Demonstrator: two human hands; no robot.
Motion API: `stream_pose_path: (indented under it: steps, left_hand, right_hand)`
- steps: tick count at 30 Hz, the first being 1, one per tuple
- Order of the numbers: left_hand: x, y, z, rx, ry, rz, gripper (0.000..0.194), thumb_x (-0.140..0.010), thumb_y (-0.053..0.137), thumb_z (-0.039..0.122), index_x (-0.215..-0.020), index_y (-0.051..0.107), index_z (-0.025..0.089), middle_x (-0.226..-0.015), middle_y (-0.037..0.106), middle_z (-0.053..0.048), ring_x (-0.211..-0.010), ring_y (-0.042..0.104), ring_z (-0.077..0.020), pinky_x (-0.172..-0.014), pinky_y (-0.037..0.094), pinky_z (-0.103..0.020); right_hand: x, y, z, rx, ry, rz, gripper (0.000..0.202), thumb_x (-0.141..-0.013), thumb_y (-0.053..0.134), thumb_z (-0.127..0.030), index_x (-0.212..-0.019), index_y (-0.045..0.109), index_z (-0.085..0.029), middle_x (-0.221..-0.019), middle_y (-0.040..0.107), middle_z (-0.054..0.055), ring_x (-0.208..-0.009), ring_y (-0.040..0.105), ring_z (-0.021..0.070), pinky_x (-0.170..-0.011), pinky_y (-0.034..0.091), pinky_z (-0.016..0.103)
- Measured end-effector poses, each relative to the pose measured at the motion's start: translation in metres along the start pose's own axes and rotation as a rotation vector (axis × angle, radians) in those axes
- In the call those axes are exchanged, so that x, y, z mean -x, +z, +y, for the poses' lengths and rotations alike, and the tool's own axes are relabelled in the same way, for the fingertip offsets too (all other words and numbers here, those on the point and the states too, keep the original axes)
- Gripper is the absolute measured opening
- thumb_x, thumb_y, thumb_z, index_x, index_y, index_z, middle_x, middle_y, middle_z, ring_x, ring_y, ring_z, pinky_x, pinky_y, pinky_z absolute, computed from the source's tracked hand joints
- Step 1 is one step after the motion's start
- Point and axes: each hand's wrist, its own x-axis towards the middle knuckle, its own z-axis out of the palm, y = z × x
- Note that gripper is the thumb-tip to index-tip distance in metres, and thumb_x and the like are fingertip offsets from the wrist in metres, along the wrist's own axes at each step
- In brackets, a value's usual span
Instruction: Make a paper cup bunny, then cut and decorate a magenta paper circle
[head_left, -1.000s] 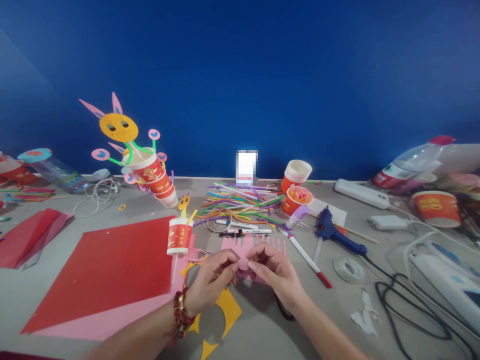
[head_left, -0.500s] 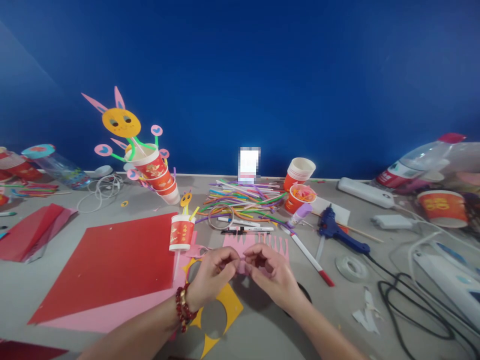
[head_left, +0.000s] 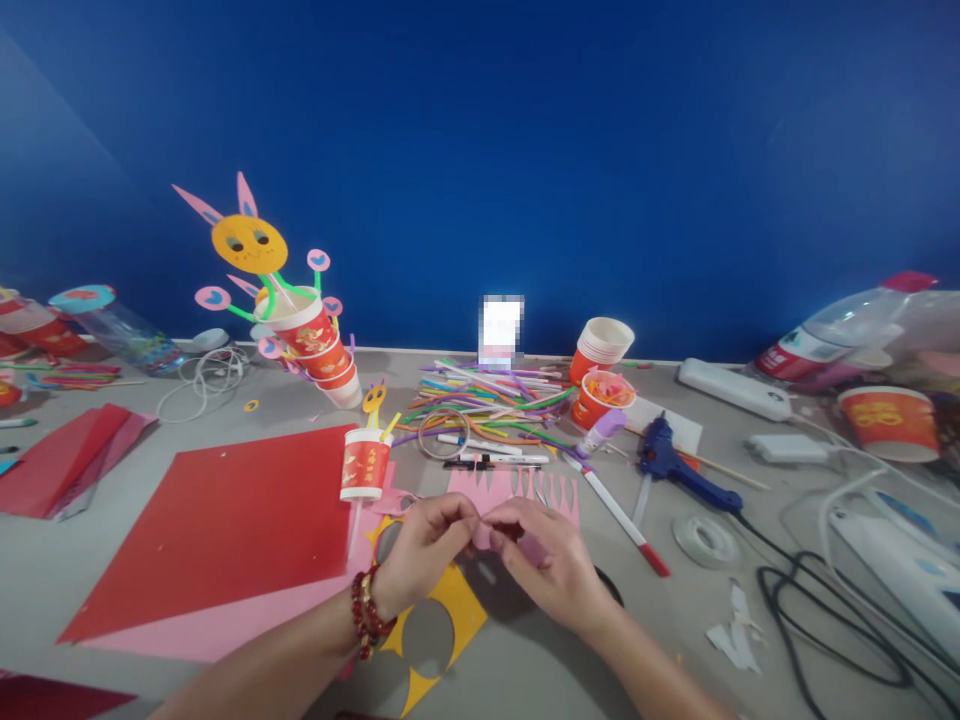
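My left hand (head_left: 431, 545) and my right hand (head_left: 547, 560) meet at the fingertips over the table. Pinched between them is a small pink paper piece (head_left: 484, 538), its shape mostly covered by the fingers. Just behind lies a pink sheet (head_left: 487, 488) with pointed cut-outs along its far edge. Yellow paper (head_left: 461, 605) with round holes rests under and beside my left wrist. To the left stands a small red-and-white paper cup (head_left: 365, 465) with a yellow face on top.
Behind are colourful pipe cleaners (head_left: 487, 400) and several markers (head_left: 619, 510). A blue glue gun (head_left: 675, 465), a tape roll (head_left: 705, 540) and a black cable (head_left: 817, 620) lie right. Red sheets (head_left: 247, 530) and a stacked-cup figure (head_left: 307, 340) stand at left.
The hands stay at nearly the same place, with the right fingers shifted slightly around the pink piece. The whole view has moved very little.
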Motion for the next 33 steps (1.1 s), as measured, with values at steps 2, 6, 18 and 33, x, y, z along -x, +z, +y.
stream_pose_path:
  steps: [2,6,18,33]
  left_hand:
    - [-0.001,0.0,0.003,0.075,-0.028,-0.004,0.025,-0.084,0.059,0.034,-0.068,0.06,0.015,-0.063,0.061,-0.001,-0.058,0.053,-0.0115,-0.059,0.043,-0.023]
    - [-0.003,-0.001,0.004,0.199,-0.104,0.01,0.027,-0.081,0.062,0.039,-0.068,0.059,0.016,-0.063,0.061,-0.001,-0.058,0.055,-0.0119,-0.059,0.044,-0.023]
    - [-0.003,0.0,0.003,0.362,-0.173,-0.019,0.023,-0.08,0.066,0.035,-0.069,0.059,0.016,-0.063,0.06,0.0,-0.058,0.056,-0.0118,-0.06,0.043,-0.023]
    - [0.001,0.003,0.008,0.021,-0.014,0.013,0.019,-0.086,0.06,0.035,-0.083,0.055,0.017,-0.068,0.052,0.003,-0.059,0.049,-0.0099,-0.055,0.038,-0.021]
  right_hand:
    - [0.0,-0.003,0.0,0.074,-0.081,-0.024,0.019,-0.091,0.048,-0.017,-0.1,0.064,-0.023,-0.086,0.07,0.005,-0.079,0.064,0.019,-0.074,0.05,0.03]
    - [0.0,-0.009,0.001,0.242,-0.225,-0.057,0.032,-0.092,0.044,-0.014,-0.117,0.062,-0.024,-0.092,0.072,0.008,-0.081,0.065,0.0214,-0.073,0.051,0.033]
    - [0.002,0.003,0.007,0.1,-0.184,0.068,0.02,-0.088,0.052,-0.01,-0.097,0.061,-0.026,-0.083,0.07,0.002,-0.075,0.066,0.0164,-0.07,0.052,0.027]
    - [-0.003,0.003,0.015,-0.616,0.529,0.107,0.034,-0.076,0.074,-0.047,-0.074,0.059,-0.018,-0.061,0.053,-0.004,-0.051,0.048,0.0088,-0.048,0.041,0.02]
